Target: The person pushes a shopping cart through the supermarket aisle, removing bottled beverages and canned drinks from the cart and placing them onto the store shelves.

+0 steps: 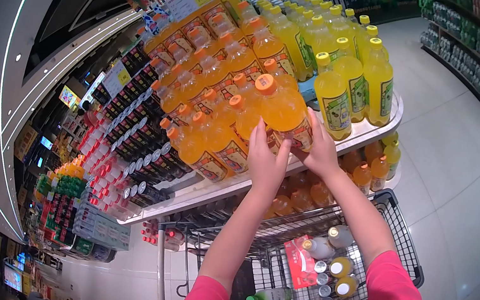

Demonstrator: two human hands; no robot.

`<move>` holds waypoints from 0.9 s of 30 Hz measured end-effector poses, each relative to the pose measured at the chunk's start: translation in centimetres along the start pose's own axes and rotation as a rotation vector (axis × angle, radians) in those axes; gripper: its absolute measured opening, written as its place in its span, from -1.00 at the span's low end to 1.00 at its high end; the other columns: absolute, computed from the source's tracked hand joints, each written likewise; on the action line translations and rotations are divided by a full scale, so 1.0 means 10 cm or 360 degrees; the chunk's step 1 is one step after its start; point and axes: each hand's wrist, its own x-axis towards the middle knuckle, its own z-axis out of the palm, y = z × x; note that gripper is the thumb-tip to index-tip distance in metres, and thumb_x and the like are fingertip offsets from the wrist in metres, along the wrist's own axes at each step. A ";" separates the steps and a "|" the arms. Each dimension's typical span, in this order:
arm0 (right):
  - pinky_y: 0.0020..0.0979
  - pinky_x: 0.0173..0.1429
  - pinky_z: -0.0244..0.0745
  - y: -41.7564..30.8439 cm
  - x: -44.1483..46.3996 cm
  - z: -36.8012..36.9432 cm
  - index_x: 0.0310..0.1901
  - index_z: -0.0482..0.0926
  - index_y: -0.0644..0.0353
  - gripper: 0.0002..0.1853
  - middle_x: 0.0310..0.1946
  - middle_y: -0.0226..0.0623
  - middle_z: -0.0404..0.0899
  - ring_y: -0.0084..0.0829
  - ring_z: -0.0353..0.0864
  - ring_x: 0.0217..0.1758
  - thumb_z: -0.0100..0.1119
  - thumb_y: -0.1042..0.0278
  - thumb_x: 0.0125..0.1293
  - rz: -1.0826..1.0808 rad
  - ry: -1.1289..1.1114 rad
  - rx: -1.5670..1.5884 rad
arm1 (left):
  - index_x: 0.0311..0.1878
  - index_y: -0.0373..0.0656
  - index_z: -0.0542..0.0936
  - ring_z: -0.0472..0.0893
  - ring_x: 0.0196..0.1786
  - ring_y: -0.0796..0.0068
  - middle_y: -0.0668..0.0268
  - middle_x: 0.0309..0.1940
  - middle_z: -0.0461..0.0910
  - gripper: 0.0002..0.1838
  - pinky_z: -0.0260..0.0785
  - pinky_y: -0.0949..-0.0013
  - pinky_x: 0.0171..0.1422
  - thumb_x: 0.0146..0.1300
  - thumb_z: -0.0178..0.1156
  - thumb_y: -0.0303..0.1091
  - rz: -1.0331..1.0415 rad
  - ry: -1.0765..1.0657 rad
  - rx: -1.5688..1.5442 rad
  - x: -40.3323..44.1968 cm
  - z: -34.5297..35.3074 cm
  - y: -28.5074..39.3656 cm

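Both my arms reach forward over a shopping cart (391,241) to a shelf of drinks. Between my hands is a large bottle of orange soda (285,110) with an orange cap and a printed label. My left hand (268,158) grips its lower left side, and my right hand (321,145) wraps the right side near the base. The bottle leans slightly, and whether its base touches the shelf is hidden. More orange soda bottles (206,160) stand in rows right behind and to the left. Yellow-green soda bottles (336,96) stand to the right.
The white shelf edge (179,203) runs between the display and the cart. Inside the cart lie green-capped bottles (268,299), a red pack (301,260) and several other bottles. A lower shelf holds more orange bottles (371,173). Another shelf unit (475,56) stands across the tiled floor.
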 end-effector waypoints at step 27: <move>-0.14 0.08 0.45 0.57 -0.15 0.39 0.32 -0.09 0.40 0.00 0.17 0.25 0.27 0.13 0.44 0.10 0.38 0.23 -0.02 0.0267 -0.0240 -0.0164 | 0.48 -0.14 -0.11 0.49 0.03 -0.13 -0.20 0.11 0.34 -0.02 0.42 0.13 0.04 0.06 0.27 -0.44 -0.0012 -0.0322 0.0638 0.12 0.29 0.09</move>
